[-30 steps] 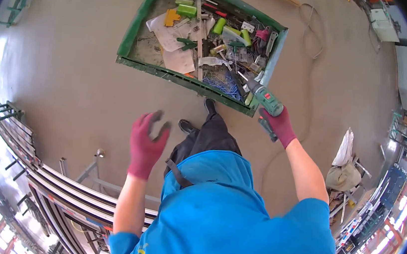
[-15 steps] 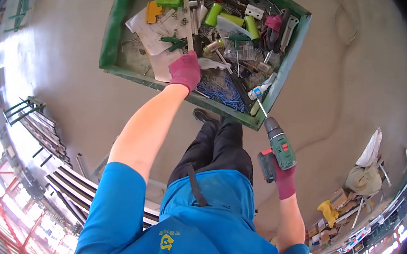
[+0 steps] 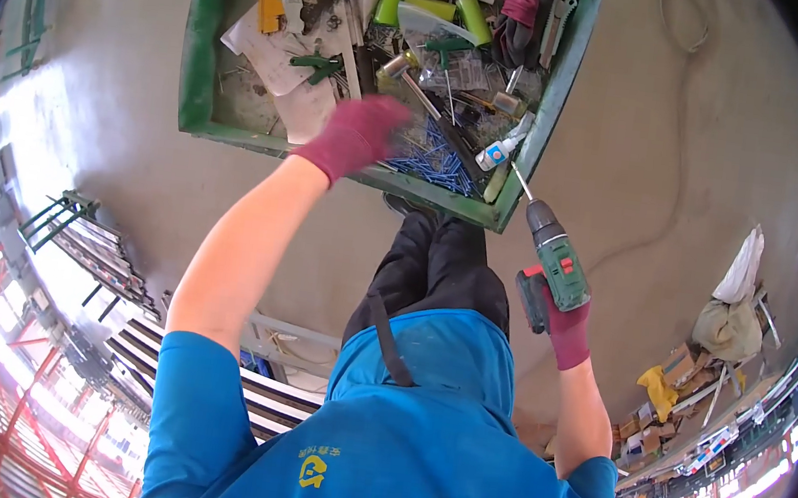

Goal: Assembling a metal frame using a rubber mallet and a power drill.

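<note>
My right hand, in a maroon glove, grips a green and black cordless drill by its handle. The drill's long bit points up and left to the tray's right rim. Over the near part of a green metal tray hovers my left hand, in the same kind of glove. Motion smears its fingers, so whether they hold anything is hidden. Close by lie blue screws and a hammer. A small white bottle rests in the tray's near right corner.
The tray also holds green rolls, a green-handled hex key, papers, a utility knife and a crumpled clear wrapper. A cable crosses the floor on the right. Metal racks stand left; boxes lie right.
My left hand has lifted and turned to the right, off the long flat strip. The whitish wrapper beside it now appears at the tray's far left. The right hand keeps the drill.
</note>
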The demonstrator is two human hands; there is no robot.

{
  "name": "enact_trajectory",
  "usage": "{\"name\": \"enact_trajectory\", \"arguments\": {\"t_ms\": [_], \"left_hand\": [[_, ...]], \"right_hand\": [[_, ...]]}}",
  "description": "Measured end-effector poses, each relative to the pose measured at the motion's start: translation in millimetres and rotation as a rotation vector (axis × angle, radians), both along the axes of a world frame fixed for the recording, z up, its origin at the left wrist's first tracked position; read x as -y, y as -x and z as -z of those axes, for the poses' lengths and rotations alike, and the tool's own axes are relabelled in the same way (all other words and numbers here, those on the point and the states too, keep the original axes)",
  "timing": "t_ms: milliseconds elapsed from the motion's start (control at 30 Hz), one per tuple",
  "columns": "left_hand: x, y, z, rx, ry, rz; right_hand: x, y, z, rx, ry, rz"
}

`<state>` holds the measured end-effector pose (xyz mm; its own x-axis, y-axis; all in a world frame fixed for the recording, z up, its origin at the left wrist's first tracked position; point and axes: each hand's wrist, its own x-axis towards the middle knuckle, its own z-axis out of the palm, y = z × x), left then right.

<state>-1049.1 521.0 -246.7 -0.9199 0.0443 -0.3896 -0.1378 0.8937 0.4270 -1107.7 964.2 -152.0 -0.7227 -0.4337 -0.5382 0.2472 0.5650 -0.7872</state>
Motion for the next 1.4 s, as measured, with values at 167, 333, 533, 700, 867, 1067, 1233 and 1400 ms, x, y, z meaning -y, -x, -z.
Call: {"name": "enact_trajectory", "arguments": {"t_ms": [167, 333, 533, 700, 867, 1067, 1233, 1400], "left_hand": [[-57, 15, 13, 0.101, 0.045, 0.519], [-66, 15, 47, 0.096, 0.123, 0.600], [-70, 25, 45, 0.216, 0.121, 0.509], [-55, 16, 31, 0.310, 0.105, 0.236], [-54, 11, 5, 0.210, -0.058, -0.253], [-51, -7, 17, 0.129, -0.232, -0.411], [-60, -9, 2, 0.050, -0.389, -0.497], [-63, -15, -12, -0.016, -0.547, -0.694]], "right_hand": [[14, 6, -11, 0.031, -0.006, 0.006], [13, 2, -1, -0.024, 0.017, -0.045], [7, 0, 15, 0.016, 0.027, -0.041], [10, 3, 12, -0.008, 0.056, -0.031], [12, 6, 8, -0.056, 0.079, -0.078], [23, 11, -4, -0.028, 0.036, -0.128], [42, 13, -17, -0.089, 0.069, -0.167], [64, 19, -39, -0.030, 0.042, -0.226]]}}
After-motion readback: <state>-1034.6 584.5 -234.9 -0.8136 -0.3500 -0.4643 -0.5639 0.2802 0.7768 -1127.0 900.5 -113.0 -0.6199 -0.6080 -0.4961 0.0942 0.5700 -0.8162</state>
